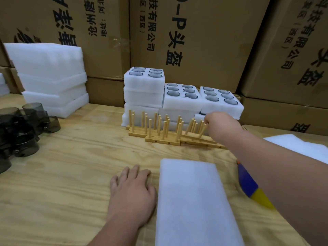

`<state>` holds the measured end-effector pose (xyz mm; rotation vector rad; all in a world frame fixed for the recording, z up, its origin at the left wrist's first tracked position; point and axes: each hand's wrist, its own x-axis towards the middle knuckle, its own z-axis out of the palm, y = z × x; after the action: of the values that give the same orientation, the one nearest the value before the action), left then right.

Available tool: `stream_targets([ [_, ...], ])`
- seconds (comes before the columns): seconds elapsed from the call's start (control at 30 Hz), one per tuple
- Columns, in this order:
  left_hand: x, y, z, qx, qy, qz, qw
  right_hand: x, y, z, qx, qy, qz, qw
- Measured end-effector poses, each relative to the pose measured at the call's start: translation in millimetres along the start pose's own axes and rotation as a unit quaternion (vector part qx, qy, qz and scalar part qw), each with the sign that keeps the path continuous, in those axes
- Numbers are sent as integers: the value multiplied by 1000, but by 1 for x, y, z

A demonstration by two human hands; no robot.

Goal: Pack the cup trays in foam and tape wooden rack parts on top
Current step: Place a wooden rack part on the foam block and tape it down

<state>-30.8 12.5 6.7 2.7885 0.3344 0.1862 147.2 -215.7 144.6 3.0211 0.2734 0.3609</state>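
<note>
While cardboard cartons (195, 41) printed with black characters wall off the whole 12 o'clock side, a wooden table (71, 174) fills the rest of the view. At 10 o'clock on the table stands a stack of plain white foam slabs (51, 77). Toward 12 o'clock, against the cartons, sit the foam cup trays (181, 98), piled in uneven columns, each top tray showing six round cup rims. A flat foam sheet (193, 201) lies at 6 o'clock, reaching the near edge, and part of another white sheet (300, 146) shows at 3 o'clock. At 9 o'clock a cluster of dark, smoky, translucent cups (23, 128) crowds the table's edge.

Just in front of the cup trays lie the wooden rack parts (159, 130), pale bars studded with upright pegs, several bars overlapping. The right arm stretches from 4 o'clock forward across the table, and the right hand (220, 125) is clenched, knuckles up, on the pegs of the rightmost rack part, which sits tilted against its neighbours. The left hand (133, 192) rests palm down on the bare table at 7 o'clock, its fingers straight and slightly spread, grasping nothing, just beside the left edge of the near foam sheet. Under the right forearm a blue and yellow object (252, 189) lies on the table, partly hidden; what it is cannot be told.
</note>
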Motion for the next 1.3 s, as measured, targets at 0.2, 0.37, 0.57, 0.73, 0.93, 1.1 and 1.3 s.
stream_targets([
  [0.2,-1,1,1,-2,1,-2,1000,-45,17,-60,170,78,-2,982],
  [0.37,-3,2,-2,-8,0,0,1000,-105,14,-86,425,30,33,904],
  [0.57,-5,2,-4,-11,5,5,1000,-170,-2,-60,613,-74,85,782],
  [0.73,-4,1,-3,-16,5,7,1000,-195,-14,-32,639,-106,120,752],
  [0.93,-3,1,-1,-12,9,5,1000,-204,-7,-16,468,-91,109,872],
  [1.1,-1,1,-1,-10,8,5,1000,-201,-12,-17,352,-53,20,934],
  [1.3,-2,1,-1,-11,7,6,1000,-190,-34,-6,279,-96,-103,950],
])
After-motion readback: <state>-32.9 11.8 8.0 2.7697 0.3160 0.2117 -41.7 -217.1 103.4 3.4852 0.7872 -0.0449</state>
